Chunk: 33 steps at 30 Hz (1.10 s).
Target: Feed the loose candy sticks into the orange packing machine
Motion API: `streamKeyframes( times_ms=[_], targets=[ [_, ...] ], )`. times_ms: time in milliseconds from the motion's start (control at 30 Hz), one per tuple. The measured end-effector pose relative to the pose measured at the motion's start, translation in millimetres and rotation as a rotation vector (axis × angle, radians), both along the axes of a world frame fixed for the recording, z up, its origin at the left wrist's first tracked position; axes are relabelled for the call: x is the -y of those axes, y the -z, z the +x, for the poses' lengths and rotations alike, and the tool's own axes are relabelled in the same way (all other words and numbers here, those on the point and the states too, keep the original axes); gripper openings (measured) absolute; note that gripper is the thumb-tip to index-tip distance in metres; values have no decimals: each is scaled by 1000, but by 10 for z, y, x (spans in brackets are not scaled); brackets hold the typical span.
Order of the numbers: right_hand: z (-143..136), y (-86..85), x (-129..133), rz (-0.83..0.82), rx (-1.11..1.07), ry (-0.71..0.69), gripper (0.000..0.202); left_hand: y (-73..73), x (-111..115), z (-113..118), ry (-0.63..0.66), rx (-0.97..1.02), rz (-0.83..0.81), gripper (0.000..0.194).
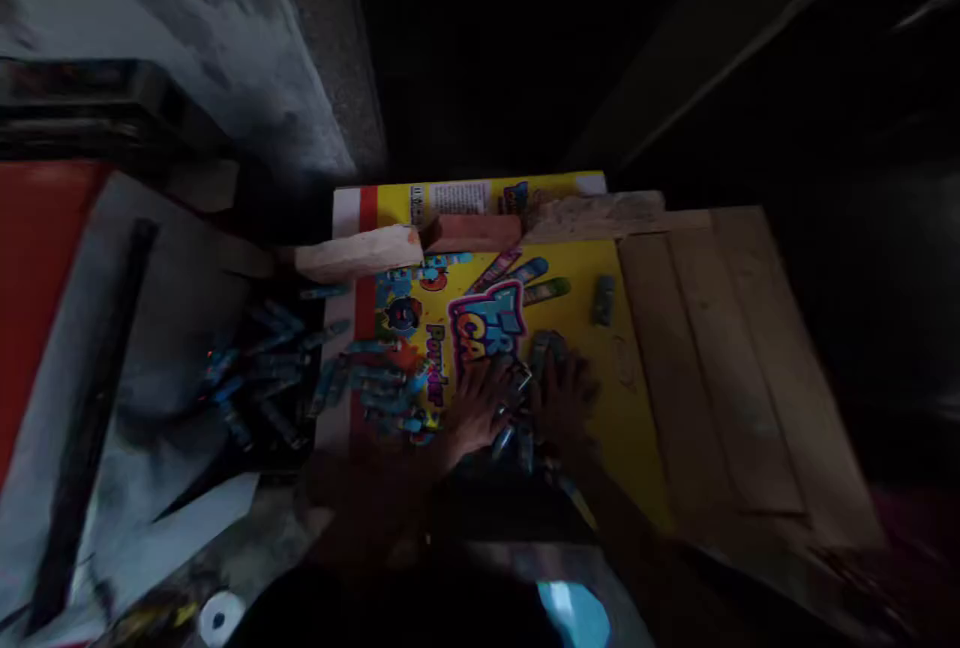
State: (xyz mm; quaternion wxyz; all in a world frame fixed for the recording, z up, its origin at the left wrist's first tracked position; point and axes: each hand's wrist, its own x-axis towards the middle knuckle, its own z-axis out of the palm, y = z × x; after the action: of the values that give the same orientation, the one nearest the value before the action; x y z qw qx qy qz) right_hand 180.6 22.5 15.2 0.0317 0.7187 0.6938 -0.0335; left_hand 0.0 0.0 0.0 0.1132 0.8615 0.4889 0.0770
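Low light and blur soften the detail. My left hand (474, 410) reaches over the yellow printed cardboard (600, 368), fingers stretched out beside a loose group of small blue tubes (517, 438). Just right of that group, my right hand (564, 400) has its fingers apart, close to a small dark bundle of tubes (546, 350). Whether the fingertips touch the tubes is hard to make out. Another short bundle (603, 300) stands farther up on the cardboard. To the left, more blue tubes (379, 378) lie scattered across its printed edge.
Many tubes (274, 358) are heaped in a dark space at the left. Wood pieces (360, 253) and a reddish block (472, 232) lie across the cardboard's far side. Brown boards (720, 358) extend right. A red-topped box (45, 278) and a white roll (222, 618) are left.
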Motion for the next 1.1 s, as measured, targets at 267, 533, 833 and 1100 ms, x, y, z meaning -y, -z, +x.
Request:
streamKeyframes(
  times_ms=[267,533,833,1100],
  targets=[
    [-1412,285,-20,26,-150,-201,59,23,153,-1395,-203,-169,-94,60],
    [-2418,180,-108,3,-307,-466,65,-49,307,-2429,-316,-166,-129,59],
    [-614,150,490,-32,-237,-1030,91,152,309,-2211,-767,-39,-107,83],
    [-1521,565,593,43,-288,-919,92,164,205,-2321,-688,240,-64,75]
  ],
)
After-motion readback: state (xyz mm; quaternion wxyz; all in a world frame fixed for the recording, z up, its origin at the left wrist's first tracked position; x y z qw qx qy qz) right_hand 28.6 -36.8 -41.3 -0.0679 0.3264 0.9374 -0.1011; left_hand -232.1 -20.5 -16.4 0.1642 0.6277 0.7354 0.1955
